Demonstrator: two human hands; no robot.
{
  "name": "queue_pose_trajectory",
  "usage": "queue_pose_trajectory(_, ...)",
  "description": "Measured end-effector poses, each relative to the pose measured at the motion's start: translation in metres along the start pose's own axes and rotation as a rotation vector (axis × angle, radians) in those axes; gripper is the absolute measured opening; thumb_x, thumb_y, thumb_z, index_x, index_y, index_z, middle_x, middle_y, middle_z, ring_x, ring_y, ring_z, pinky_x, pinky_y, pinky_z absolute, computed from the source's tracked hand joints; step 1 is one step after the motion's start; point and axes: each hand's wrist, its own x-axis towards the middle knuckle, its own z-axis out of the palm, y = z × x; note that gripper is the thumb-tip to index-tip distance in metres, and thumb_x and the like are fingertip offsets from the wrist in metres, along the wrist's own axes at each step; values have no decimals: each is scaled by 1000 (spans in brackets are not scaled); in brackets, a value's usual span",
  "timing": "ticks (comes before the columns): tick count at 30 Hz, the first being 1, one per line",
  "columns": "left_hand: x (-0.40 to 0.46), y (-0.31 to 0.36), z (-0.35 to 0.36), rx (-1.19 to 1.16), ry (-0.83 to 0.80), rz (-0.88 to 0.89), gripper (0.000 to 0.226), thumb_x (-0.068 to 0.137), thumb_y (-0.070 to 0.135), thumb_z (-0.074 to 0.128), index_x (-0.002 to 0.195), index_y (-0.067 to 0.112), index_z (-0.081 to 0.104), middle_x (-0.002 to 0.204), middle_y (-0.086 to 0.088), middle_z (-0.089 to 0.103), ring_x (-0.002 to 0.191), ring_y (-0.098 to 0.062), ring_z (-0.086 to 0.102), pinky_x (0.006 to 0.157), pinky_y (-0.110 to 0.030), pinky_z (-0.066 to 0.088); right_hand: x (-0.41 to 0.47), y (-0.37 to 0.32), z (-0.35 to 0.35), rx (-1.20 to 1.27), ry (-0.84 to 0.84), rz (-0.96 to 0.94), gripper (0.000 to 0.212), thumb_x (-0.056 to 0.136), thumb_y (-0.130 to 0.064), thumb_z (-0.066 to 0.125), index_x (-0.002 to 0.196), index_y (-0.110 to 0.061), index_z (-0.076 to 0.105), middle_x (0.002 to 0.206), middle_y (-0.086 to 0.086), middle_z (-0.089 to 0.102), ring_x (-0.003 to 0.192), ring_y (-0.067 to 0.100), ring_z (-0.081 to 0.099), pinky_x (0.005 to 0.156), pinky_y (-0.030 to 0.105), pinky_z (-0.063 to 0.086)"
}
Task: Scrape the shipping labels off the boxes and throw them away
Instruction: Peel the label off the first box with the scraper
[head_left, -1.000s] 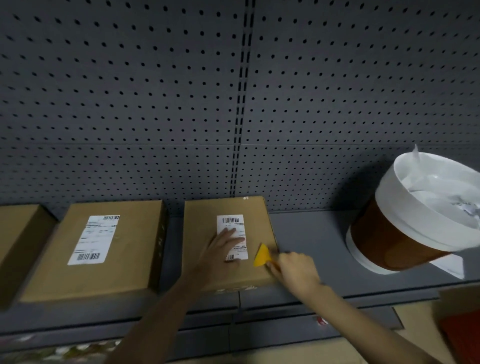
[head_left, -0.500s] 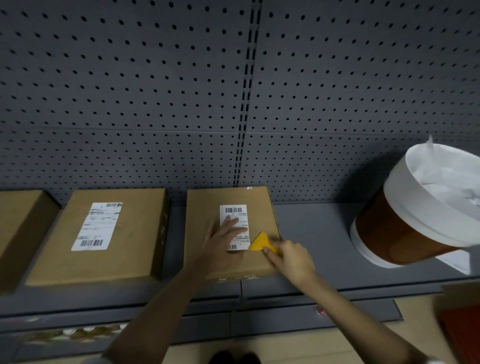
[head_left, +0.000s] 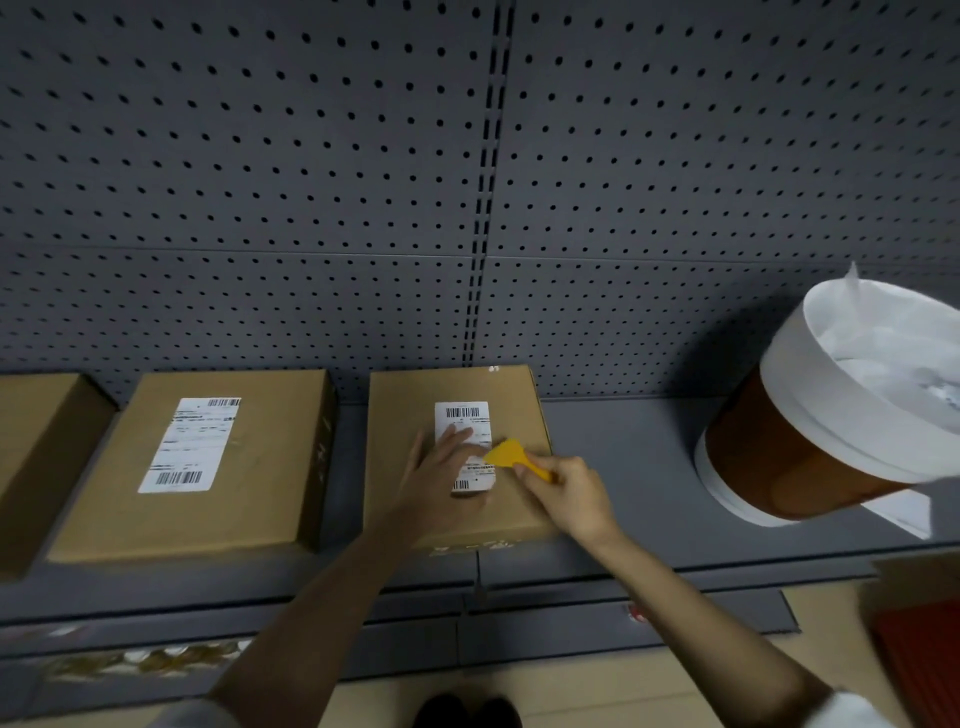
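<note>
Pressing flat on the middle box (head_left: 410, 415), the left hand (head_left: 441, 470) lies with fingers straight and spread over the lower-left part of its shipping label (head_left: 464, 422), covering much of the print; only the top barcode and a strip at the bottom right stay readable. Right hand (head_left: 569, 493) grips a yellow scraper (head_left: 511, 456), fingers curled round the handle, most of which is hidden inside the fist. Blade edge meets the label's right edge about midway down; can't tell if it is under the paper or just against it. Second box (head_left: 260, 467) sits just left, apart from the first by a narrow gap, its label (head_left: 192, 444) fully attached and uncovered, text too small to read. Third box (head_left: 36, 457) at far left is cut off by the frame, no label visible on the part shown. All rest on a grey shelf (head_left: 623, 467) in front of a pegboard (head_left: 311, 182). Brown bin (head_left: 779, 457) with white liner stands at right, well apart from the boxes, partly cut off; contents are a pale blur. Both forearms run out of frame at the bottom.
</note>
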Motion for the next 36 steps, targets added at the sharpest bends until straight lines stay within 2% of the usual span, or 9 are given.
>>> queue_pose_trajectory(3,0,5,-1,-9,32,-43,63,68,60,54,123,29,45,151,7,30,145,-12,11,117,-41,-2,8,-8,-13,-83,52,-48,28,91,-39,58,116,-31,65,56,-6,58,66,13,58,61,30,44)
queue_pose_trajectory(6,-1,17,-1,15,119,-63,34,76,42,64,101,24,51,136,4,44,134,-19,30,110,-34,17,9,4,-25,-278,-15,-1,29,90,-48,52,109,-32,68,84,5,72,88,27,67,71,35,53)
queue_pose_trajectory(10,3,29,1,22,181,-53,8,84,27,55,87,20,56,119,2,51,121,-18,41,89,-26,25,-4,20,-26,-476,-89,-39,30,92,-48,48,104,-29,68,90,5,71,91,26,66,71,32,49)
queue_pose_trajectory(17,16,17,-19,-250,57,-192,11,82,14,66,82,3,68,115,-13,56,113,-27,55,94,-37,49,-7,27,-22,-600,-152,-79,35,92,-51,46,95,-22,66,94,5,70,93,25,65,69,30,45)
queue_pose_trajectory(20,16,19,-26,-354,14,-235,9,82,11,65,74,8,67,106,-10,58,102,-25,59,80,-32,55,-2,21,-18,-595,-166,-79,34,92,-50,47,100,-24,67,100,4,69,97,25,64,72,29,46)
queue_pose_trajectory(22,17,16,-31,-447,15,-296,21,82,11,65,64,20,60,97,-4,61,90,-20,62,66,-22,50,1,18,-16,-587,-185,-67,34,91,-51,48,104,-27,67,103,3,70,99,24,64,73,29,45)
queue_pose_trajectory(25,19,4,-33,-484,-11,-330,25,81,12,66,63,28,59,98,-11,66,82,-20,62,70,-30,54,4,18,-16,-606,-202,-74,33,91,-51,47,104,-28,67,104,2,69,100,24,64,74,29,45)
queue_pose_trajectory(32,16,5,-35,-539,3,-362,22,86,13,58,67,24,61,93,0,64,84,-22,62,74,-32,53,7,19,-17,-592,-228,-64,34,90,-50,48,90,-22,67,88,0,66,92,22,65,72,30,46)
queue_pose_trajectory(36,15,9,-39,-529,4,-327,20,88,12,57,71,23,60,91,3,62,78,-12,59,64,-19,47,9,16,-17,-596,-236,-62,34,90,-49,49,88,-20,67,82,0,63,90,22,66,70,29,45)
